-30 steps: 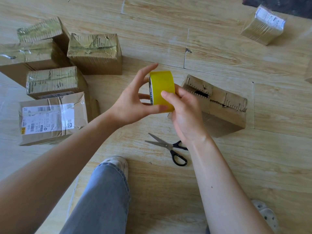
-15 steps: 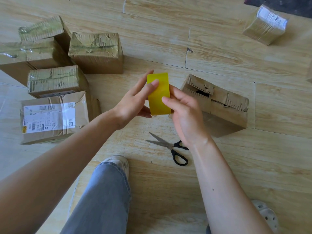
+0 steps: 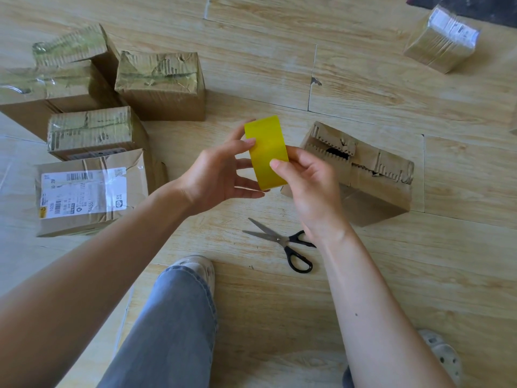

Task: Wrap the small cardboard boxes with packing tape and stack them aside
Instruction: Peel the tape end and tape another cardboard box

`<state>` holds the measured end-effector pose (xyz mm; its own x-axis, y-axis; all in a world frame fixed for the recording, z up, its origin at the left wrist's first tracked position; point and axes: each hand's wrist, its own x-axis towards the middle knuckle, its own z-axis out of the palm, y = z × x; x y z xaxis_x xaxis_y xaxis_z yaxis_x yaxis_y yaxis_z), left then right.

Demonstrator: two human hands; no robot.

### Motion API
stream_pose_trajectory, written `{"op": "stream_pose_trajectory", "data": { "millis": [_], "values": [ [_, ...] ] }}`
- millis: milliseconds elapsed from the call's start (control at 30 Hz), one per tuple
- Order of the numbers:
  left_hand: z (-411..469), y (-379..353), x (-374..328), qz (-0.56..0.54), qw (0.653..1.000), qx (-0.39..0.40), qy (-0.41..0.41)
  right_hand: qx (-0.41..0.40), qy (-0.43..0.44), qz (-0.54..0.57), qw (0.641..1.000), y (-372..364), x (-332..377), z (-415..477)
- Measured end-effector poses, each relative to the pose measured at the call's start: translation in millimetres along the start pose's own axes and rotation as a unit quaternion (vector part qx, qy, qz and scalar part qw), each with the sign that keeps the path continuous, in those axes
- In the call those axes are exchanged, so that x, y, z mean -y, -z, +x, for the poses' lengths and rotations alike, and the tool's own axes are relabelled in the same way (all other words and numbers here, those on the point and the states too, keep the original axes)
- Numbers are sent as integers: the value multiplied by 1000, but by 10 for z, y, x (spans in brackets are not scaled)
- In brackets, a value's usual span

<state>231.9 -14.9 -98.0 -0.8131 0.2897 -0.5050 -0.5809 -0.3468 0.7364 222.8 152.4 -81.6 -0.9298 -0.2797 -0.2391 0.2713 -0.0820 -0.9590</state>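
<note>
Tape held in both hands: left hand curled round rim, right hand thumb on face. Risk: end shreds when picked; torn box flaps gape.

A pair of silver scissors with black plastic handles lies flat near the middle of the pale wooden plank floor, with its blades a little apart and pointing to the far left. A leg in grey jeans comes up from the near edge of the floor and ends in a light shoe with holes, and a second light shoe sits by the near right corner. A dark mat lies at the far right corner.
</note>
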Motion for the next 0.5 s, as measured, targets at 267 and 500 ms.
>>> {"op": "stream_pose_trajectory", "data": {
  "millis": [267, 500],
  "values": [
    [-51, -12, -41, 33, 998, -13, -49, -36, 7, -26, 999, 11, 0, -8],
    [-76, -25, -87, 67, 993, -23, -97, -33, 40, -36, 998, 13, 45, 1]
  ]
}}
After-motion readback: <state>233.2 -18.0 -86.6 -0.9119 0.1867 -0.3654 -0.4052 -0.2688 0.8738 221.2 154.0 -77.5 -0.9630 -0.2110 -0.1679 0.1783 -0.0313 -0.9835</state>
